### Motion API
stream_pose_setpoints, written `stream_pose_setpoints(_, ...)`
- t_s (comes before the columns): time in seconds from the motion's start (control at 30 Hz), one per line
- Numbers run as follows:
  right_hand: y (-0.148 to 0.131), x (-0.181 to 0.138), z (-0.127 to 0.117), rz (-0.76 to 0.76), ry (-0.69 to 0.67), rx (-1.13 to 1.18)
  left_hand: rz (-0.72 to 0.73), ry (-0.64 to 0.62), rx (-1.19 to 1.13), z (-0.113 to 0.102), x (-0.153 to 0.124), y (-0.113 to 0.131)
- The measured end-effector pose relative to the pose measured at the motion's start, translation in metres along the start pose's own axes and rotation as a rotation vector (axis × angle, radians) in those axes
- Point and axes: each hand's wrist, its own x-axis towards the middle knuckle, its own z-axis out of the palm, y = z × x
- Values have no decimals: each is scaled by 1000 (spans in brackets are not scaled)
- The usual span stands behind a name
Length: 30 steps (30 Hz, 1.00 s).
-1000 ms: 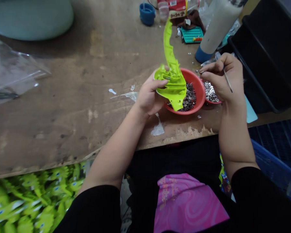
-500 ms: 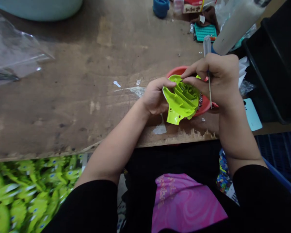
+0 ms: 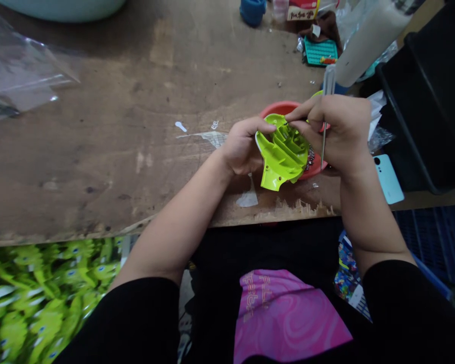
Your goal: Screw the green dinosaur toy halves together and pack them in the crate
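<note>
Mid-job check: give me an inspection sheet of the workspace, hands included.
Surface: brown table, scuffed, near edge splintered.
Job's things: green part in hand; behind it, red bowl with metal bits.
Clutter: phone, bottle, teal tray, white scrap.
Hands: left hand grips the green part; right hand holds a tool, fingers at the part.
Cables: nothing seen.
Surroundings: black bin right; green pile lower left.

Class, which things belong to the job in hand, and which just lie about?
Likely job:
lime-green moulded plastic part in left hand
clear-handled metal tool in right hand
round red plastic bowl

Likely lying about:
pale-blue rectangular phone
teal rectangular tray
tall white bottle
</note>
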Motion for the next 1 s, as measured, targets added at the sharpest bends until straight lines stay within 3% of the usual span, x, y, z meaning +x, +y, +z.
stream_pose_setpoints(0.3, -2, -5, -1, 60, -71, -54, -51, 59, -45, 5, -2, 1)
stream_pose_setpoints(0.47, -1, -4, 1, -199, 106, 9, -86, 62, -109, 11, -4, 5)
stream_pose_setpoints(0.7, 6, -4, 4, -369, 189, 7, -45, 20, -7, 2, -1, 0)
stream_pose_setpoints(1.0, -2, -7, 8, -250, 230, 5, -36, -21, -9, 2, -3, -1)
